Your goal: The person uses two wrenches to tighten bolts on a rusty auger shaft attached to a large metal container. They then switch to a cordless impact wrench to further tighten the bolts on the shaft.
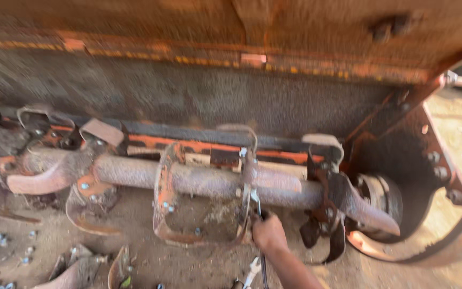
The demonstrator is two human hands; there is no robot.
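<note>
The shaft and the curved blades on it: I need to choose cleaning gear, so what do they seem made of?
The shaft looks like steel, dull grey-brown, caked with dirt and rust. The curved blades seem to be forged steel, worn bare, with orange paint left on their flanges. The right hand grips a slim shiny metal tool, probably a wrench.

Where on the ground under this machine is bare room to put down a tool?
Bare dirt lies under the shaft, between the loose blades at lower left and the hand. It is crowded at lower left, with scattered bolts, and around the mounted blades at right.
</note>
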